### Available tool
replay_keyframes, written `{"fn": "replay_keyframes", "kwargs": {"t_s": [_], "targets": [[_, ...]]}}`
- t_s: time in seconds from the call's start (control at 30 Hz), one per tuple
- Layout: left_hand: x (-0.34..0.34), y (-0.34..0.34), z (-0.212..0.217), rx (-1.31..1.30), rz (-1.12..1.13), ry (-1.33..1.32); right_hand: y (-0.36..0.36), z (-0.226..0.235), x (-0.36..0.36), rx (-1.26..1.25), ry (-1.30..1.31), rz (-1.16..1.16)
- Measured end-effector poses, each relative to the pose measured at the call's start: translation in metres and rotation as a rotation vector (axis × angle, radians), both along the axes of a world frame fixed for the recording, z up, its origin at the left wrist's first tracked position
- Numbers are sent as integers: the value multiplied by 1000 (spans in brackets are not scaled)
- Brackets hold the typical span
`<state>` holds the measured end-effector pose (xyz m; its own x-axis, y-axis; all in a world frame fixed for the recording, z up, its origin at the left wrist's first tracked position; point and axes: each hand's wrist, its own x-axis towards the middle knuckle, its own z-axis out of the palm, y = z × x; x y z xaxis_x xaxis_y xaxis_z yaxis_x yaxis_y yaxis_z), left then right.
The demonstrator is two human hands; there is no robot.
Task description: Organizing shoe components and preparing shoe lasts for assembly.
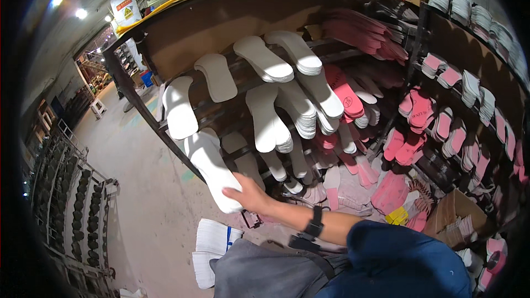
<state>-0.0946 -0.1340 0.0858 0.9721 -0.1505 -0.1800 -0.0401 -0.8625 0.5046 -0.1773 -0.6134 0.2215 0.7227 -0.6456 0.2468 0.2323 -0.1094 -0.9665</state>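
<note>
My right hand (249, 194) reaches left across my body. Its thumb lies on the top face of a white shoe insole (211, 163), and the fingers are behind its edge. Whether it is one insole or a stack cannot be made out. The insole's upper end rests near the rack's lower left corner, just below another white insole (180, 107). My left hand is out of sight. Beside my grey apron (265, 270), stacked white insoles (212, 237) with a blue band show at waist height; what supports them is hidden.
A dark rack (144, 115) ahead carries white insole stacks (262, 58) and pink ones (343, 92). More pink insoles (422, 110) fill the rack at right. A cardboard box (455, 215) stands low at right. Wheeled racks (72, 209) stand at left, beside concrete floor (149, 215).
</note>
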Motion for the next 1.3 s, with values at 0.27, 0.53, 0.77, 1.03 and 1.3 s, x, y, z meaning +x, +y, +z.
{"fn": "replay_keyframes", "kwargs": {"t_s": [0.27,0.53,0.77,1.03,1.3], "targets": [[-1,7,0,-115,53,114,-1,25,-173,-228,31,81],[17,24,-25,-224,86,277,-32,59,-312,-18,-103,-230],[33,42,-49,-305,90,369,-71,43,-347,83,-337,-557],[24,40,-37,-220,98,316,-137,28,-329,-19,-353,-672],[3,4,6,-116,43,210,-204,50,-283,-109,-259,-676]]}}
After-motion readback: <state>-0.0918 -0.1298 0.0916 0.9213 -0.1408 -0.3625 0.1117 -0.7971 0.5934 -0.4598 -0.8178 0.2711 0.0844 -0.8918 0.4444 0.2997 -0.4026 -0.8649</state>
